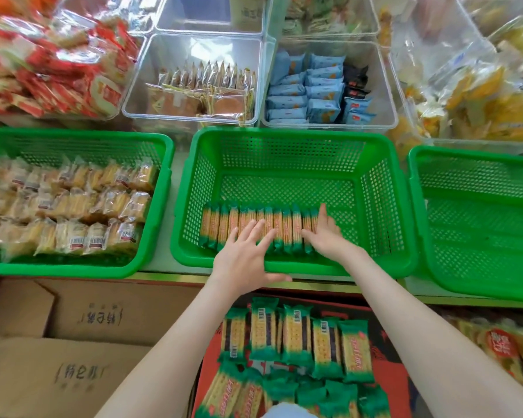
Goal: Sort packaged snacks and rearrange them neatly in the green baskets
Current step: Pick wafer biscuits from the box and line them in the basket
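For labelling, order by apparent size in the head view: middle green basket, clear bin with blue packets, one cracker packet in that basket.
1. middle green basket
2. clear bin with blue packets
3. cracker packet

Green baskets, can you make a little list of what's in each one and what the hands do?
left basket: rows of yellow snack packs
middle basket: one row of cracker packs near the front wall
right basket: no packs seen
left hand: flat on the row, fingers straight
right hand: flat against the row's right end
below: spare cracker packs
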### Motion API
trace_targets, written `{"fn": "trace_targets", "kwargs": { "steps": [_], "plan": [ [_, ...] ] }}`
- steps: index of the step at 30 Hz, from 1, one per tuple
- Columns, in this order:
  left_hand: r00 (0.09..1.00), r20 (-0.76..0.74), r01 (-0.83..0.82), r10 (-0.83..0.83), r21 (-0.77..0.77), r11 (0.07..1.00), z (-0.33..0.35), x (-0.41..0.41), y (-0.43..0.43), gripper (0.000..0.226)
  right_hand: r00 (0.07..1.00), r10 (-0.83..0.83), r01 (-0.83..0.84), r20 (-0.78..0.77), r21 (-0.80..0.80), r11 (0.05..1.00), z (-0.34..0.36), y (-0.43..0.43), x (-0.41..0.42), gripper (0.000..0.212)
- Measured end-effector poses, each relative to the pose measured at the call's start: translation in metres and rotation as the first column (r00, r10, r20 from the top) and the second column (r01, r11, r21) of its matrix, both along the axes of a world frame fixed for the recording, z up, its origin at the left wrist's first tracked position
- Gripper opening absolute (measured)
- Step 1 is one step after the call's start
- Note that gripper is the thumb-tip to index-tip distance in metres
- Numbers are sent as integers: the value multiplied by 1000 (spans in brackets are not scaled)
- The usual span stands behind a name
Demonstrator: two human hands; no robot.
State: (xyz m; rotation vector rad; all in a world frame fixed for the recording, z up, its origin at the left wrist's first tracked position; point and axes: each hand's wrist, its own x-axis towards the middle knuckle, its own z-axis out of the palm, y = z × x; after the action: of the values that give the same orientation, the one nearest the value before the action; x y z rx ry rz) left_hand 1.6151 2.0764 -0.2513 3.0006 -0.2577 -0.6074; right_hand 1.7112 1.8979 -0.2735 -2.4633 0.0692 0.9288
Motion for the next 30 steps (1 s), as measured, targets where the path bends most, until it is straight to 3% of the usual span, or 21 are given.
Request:
{"fn": "trace_targets", "kwargs": {
  "steps": [2,7,11,14,16,19,23,26,28,30],
  "plan": [
    [1000,12,-4,4,-10,1000,0,1,-1,110,997,73,-72,32,-9,997,1,-3,0,89],
    [996,87,-7,5,22,1000,0,-1,-2,108,965,237,-242,-114,-28,970,11,-13,-7,75],
    [927,373,-23,30,-22,999,-7,-18,-7,97,944,173,-193,282,45,980,44,-28,-44,61],
    [802,593,48,78,-195,980,-24,-65,-24,66,776,135,-177,616,8,984,53,-49,-114,52],
    [767,637,100,77,-237,966,-41,-114,-33,58,722,239,-245,650,-83,966,36,-64,-171,55],
    [869,493,108,39,-267,958,-74,-185,-30,67,762,398,-342,511,-205,917,1,-77,-249,73],
    [988,147,-26,50,-160,987,-93,-239,-12,57,859,407,-311,310,-315,897,-28,-81,-316,90],
    [998,-66,-8,1,-102,995,-96,-257,-3,69,870,387,-244,307,-414,877,-38,-83,-342,89],
    [995,-97,-5,-5,-102,995,-101,-259,-3,84,880,321,-159,349,-420,894,-40,-83,-350,84],
    [995,-83,-55,45,-124,991,-96,-257,-8,85,886,254,-81,387,-411,908,-40,-84,-352,79]
  ]
}}
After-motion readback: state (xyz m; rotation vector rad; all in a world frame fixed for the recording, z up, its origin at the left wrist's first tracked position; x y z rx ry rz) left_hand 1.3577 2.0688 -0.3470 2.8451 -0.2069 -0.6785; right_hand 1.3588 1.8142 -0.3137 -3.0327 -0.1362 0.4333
